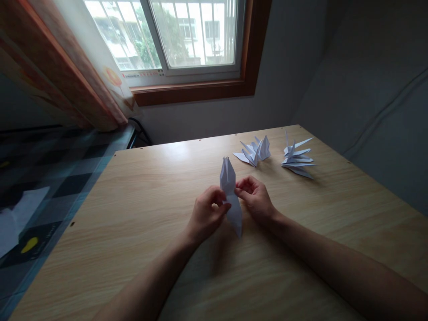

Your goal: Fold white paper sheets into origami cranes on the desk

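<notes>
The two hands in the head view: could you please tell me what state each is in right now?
Left hand: closed, pinching the folded white paper on its left side.
Right hand: closed, pinching the same paper at its right edge.

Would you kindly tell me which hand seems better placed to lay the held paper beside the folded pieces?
Probably the right hand: it is nearer the folded pieces. Both hands are at the paper, but the left hand lies farther from those pieces.
</notes>
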Available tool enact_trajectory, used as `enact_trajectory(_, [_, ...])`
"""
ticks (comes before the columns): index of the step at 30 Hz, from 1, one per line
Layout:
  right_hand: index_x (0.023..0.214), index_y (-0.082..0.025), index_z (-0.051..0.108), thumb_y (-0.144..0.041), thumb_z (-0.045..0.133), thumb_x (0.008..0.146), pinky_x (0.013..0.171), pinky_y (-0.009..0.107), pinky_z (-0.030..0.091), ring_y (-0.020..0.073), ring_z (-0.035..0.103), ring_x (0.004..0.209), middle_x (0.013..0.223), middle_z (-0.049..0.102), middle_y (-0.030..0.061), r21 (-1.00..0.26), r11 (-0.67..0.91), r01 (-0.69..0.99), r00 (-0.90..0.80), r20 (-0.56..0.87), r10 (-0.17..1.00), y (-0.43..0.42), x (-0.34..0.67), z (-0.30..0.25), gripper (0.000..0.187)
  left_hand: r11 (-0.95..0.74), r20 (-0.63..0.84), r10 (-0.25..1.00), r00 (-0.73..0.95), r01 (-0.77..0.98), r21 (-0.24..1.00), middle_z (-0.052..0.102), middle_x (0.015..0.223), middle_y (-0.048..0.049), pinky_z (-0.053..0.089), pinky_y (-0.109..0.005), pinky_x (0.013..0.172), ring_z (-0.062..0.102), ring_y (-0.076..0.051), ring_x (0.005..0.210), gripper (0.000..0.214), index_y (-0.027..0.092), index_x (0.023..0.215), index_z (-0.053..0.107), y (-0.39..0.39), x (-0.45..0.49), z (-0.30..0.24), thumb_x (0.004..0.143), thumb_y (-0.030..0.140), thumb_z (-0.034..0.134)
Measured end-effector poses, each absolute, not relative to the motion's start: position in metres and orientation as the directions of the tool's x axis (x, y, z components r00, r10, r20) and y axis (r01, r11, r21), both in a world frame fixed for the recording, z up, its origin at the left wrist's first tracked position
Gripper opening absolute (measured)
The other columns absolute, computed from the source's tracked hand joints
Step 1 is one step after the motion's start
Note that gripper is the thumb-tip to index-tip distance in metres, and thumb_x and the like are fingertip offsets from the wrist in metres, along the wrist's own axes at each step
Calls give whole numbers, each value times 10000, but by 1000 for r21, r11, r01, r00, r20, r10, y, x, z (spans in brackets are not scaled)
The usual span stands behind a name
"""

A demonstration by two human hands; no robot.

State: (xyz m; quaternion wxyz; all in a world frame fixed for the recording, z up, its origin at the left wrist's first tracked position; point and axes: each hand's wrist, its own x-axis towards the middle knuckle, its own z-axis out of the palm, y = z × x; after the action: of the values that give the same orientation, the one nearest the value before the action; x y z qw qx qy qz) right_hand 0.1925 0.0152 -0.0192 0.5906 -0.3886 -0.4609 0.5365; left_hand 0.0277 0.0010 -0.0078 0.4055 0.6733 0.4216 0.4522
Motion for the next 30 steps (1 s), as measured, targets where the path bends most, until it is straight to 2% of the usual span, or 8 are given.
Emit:
enact_trajectory(5, [889, -221, 549, -329, 788, 670, 643, 279, 514, 144, 609, 698, 764, 621, -19, -953, 116, -280, -1, 121, 993, 13, 193, -20, 342, -297, 259, 950, 172, 253, 921, 532, 692, 38, 403, -222, 576, 510, -110, 628, 191, 207, 794, 486, 0, 27, -15, 751, 182, 671])
enact_trajectory(10, [861, -216, 578, -356, 792, 694, 606, 284, 509, 153, 606, 682, 761, 621, -2, -970, 179, -164, 29, 177, 984, 7, 191, -18, 305, -321, 286, 945, 156, 292, 901, 529, 692, 45, 403, -227, 588, 508, -109, 619, 197, 216, 826, 489, -1, 26, -16, 749, 174, 666])
enact_trajectory(15, [897, -217, 615, -331, 753, 755, 588, 285, 508, 152, 609, 685, 826, 634, 22, -955, 292, 55, 137, 297, 945, 1, 190, -15, 228, -334, 304, 941, 147, 284, 899, 572, 696, 44, 430, -233, 607, 544, -117, 625, 313, 241, 1034, 514, -3, 28, -17, 764, 159, 651])
enact_trajectory(19, [912, -213, 616, -287, 728, 776, 610, 293, 523, 153, 621, 688, 834, 644, 24, -921, 364, 136, 140, 382, 913, 0, 191, -13, 191, -394, 353, 918, 180, 312, 864, 657, 891, -11, 471, -245, 639, 570, -110, 660, 454, 250, 1183, 507, -3, 29, -16, 766, 132, 643])
enact_trajectory(22, [840, -204, 600, -257, 709, 786, 638, 296, 522, 148, 607, 683, 788, 624, 5, -888, 426, 176, 99, 446, 889, -1, 191, -13, 133, -429, 387, 902, 190, 297, 853, 645, 1002, -24, 484, -236, 639, 556, -88, 658, 633, 283, 1337, 413, -3, 29, -17, 769, 101, 624])
enact_trajectory(26, [777, -197, 586, -235, 668, 818, 630, 282, 483, 142, 571, 679, 748, 597, -4, -843, 484, 236, 9, 500, 866, -2, 192, -9, 99, -426, 385, 903, 191, 286, 858, 609, 906, -2, 462, -207, 576, 519, -87, 638, 776, 298, 1451, 280, -3, 28, -19, 780, 105, 619])
enact_trajectory(28, [778, -197, 585, -236, 648, 837, 631, 283, 465, 145, 562, 687, 744, 597, -2, -828, 501, 251, -18, 514, 858, -4, 192, -7, 95, -441, 404, 897, 181, 292, 849, 601, 898, -2, 458, -207, 570, 509, -89, 638, 713, 288, 1413, 357, -3, 28, -17, 777, 98, 618])
enact_trajectory(30, [782, -197, 585, -240, 639, 849, 640, 287, 457, 149, 562, 699, 748, 603, 2, -824, 512, 241, -30, 521, 853, -5, 192, -7, 97, -473, 430, 880, 201, 312, 824, 602, 951, -21, 465, -217, 591, 522, -98, 677, 551, 262, 1288, 504, -3, 28, -12, 775, 99, 622])
